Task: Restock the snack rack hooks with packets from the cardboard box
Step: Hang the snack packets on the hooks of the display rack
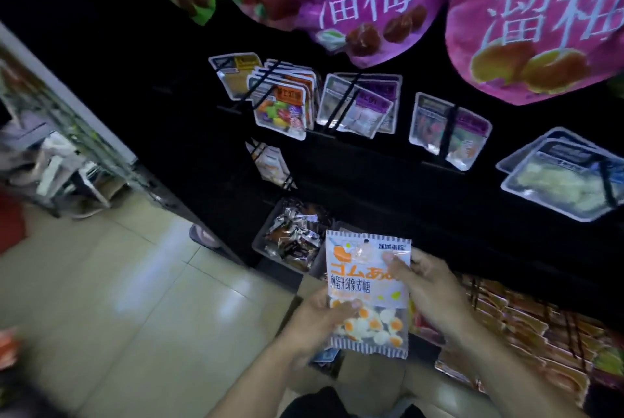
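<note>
Left hand (315, 319) and right hand (427, 284) each pinch the candy packet (368, 292) by its side edges — upright. Tiled floor (135, 282) lies open leftward; black rack (388, 174) stands just behind

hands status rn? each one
Left hand: grips the egg-candy packet at its lower left edge.
Right hand: pinches the same packet at its upper right edge.

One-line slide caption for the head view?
Both hands, left and right, hold an egg-candy packet before the snack rack.
</note>
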Tool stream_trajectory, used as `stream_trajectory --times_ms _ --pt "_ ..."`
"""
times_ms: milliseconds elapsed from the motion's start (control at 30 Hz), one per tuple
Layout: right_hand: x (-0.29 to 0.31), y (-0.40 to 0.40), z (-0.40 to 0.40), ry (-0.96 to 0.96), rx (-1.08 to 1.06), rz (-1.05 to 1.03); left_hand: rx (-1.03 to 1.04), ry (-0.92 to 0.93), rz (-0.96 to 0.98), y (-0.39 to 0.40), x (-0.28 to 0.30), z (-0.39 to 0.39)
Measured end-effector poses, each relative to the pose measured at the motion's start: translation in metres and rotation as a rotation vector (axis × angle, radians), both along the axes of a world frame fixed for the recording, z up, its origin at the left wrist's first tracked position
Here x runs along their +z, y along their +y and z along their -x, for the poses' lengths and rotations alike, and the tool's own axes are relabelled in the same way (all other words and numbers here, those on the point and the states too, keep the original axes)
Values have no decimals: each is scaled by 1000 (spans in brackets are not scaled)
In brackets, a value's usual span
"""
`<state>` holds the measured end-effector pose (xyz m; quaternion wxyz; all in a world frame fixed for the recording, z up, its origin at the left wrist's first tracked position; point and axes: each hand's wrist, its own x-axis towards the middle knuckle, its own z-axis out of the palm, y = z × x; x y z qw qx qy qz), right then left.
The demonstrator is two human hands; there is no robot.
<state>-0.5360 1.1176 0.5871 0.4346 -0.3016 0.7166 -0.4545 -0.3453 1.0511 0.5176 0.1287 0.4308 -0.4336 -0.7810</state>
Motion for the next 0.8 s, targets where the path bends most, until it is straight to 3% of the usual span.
stream_trajectory --times_ms 133,267,500,600,800 --pt "-21 -53 -35 144 123 -72 182 -108 8 -21 -28 -42" --pt "-35 -118 -68 422 222 -110 284 -193 10 -69 -56 -68" --pt "-67 -222 -84 676 473 -327 329 -282 76 -143 -104 -74" --pt "-76 -246 -89 766 587 -435 284 -243 9 -167 -128 -60" --pt "-109 -272 -80 770 540 -514 194 -292 9 -215 -154 -48"
